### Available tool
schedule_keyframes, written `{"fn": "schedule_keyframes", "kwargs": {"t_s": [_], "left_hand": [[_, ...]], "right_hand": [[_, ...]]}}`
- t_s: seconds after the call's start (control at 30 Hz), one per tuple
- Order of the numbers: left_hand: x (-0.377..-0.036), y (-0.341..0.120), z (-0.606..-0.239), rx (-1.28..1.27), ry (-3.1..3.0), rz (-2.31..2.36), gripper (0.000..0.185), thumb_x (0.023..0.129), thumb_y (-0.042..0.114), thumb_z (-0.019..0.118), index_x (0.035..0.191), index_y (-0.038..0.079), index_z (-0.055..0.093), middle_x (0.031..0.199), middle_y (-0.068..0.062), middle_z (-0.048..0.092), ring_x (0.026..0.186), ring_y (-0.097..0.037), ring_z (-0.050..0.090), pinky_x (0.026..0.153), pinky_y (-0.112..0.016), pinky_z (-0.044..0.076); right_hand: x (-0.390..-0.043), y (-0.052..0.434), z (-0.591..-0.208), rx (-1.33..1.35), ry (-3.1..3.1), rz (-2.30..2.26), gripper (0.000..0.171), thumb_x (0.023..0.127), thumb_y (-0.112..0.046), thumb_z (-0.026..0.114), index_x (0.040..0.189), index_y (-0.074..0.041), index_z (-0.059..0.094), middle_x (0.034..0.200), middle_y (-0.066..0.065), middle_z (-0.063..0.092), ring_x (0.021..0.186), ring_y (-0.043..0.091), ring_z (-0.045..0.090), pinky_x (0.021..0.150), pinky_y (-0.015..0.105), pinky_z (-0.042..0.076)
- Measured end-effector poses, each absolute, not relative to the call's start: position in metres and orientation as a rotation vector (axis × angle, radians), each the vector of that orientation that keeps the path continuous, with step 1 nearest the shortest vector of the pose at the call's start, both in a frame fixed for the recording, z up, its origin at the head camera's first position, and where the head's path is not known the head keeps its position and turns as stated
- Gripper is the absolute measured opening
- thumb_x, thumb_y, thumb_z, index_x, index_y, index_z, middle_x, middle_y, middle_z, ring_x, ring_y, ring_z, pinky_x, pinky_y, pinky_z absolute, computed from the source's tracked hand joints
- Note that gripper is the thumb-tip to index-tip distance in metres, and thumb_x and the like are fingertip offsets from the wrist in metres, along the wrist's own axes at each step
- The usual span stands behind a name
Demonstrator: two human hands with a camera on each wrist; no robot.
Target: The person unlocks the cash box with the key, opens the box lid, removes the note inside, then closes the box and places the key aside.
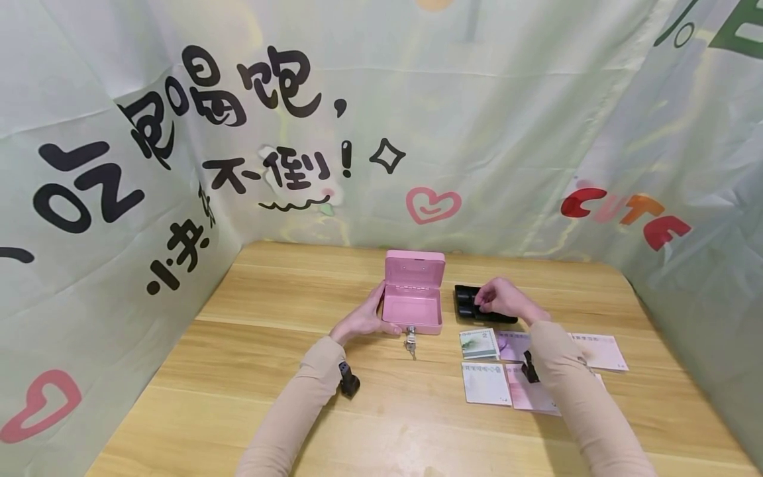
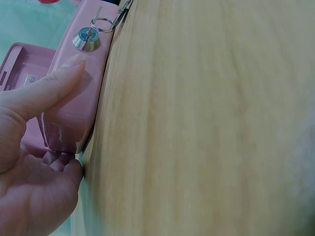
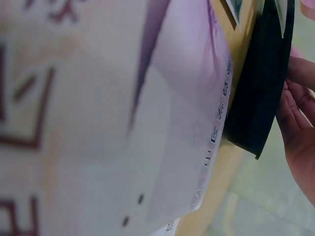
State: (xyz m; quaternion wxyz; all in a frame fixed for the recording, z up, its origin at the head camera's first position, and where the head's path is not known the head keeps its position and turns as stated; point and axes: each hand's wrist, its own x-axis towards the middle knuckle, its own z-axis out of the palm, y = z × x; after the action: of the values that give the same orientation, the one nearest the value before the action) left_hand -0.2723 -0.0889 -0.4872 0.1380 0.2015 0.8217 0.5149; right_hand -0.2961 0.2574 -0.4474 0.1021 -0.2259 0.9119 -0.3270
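- Surface point(image 1: 238, 397): pale wood-grain board, smooth and matt, enclosed on three sides by printed fabric sheeting.
- Left hand point(image 1: 365, 320): curled round the near left corner of the cash box, the thumb laid along the front wall and the fingers tucked against the side; the box is judged to be steadied.
- Cash box point(image 1: 412, 309): pink painted metal, rectangular with rounded corners, lid raised upright at the back, interior seen bare; placed mid-surface. A round chrome lock is set in the front wall.
- Keys point(image 1: 410, 344): small metal bunch on a ring, hung from the lock and trailing onto the surface.
- Right hand point(image 1: 497, 298): fingers bent over the coin tray, gripped at its near edge.
- Coin tray point(image 1: 471, 297): black moulded plastic, compartmented, lying just right of the cash box; a lift of the tray is judged to be in hand, calling next for level carriage leftward into the open box.
- Paper notes point(image 1: 485, 382): flat printed slips, white, green and lilac, spread near the tray.
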Motion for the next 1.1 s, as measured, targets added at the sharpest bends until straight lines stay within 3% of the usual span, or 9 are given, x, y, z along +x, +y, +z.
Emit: {"fn": "schedule_keyframes", "kwargs": {"t_s": [0.53, 1.1], "left_hand": [[-0.272, -0.090, -0.488, 0.574, 2.368, 1.501, 0.125, 0.071, 0.009, 0.089, 0.164, 0.016, 0.006, 0.169, -0.021, 0.009, 0.156, -0.041, 0.012, 0.126, -0.064, 0.010], [-0.274, -0.089, -0.489, 0.578, 2.381, 1.494, 0.125, 0.070, 0.009, 0.090, 0.164, 0.016, 0.006, 0.169, -0.020, 0.010, 0.156, -0.040, 0.013, 0.127, -0.063, 0.010]], "right_hand": [[-0.291, 0.258, -0.437, -0.707, 2.732, -1.012, 0.006, 0.082, 0.008, 0.072, 0.087, 0.006, 0.074, 0.083, 0.018, 0.075, 0.073, 0.010, 0.065, 0.065, 0.019, 0.054], [-0.273, 0.235, -0.421, -0.832, 2.756, -1.023, 0.007, 0.081, 0.009, 0.072, 0.086, 0.006, 0.074, 0.083, 0.019, 0.075, 0.074, 0.018, 0.070, 0.067, 0.019, 0.057]]}}
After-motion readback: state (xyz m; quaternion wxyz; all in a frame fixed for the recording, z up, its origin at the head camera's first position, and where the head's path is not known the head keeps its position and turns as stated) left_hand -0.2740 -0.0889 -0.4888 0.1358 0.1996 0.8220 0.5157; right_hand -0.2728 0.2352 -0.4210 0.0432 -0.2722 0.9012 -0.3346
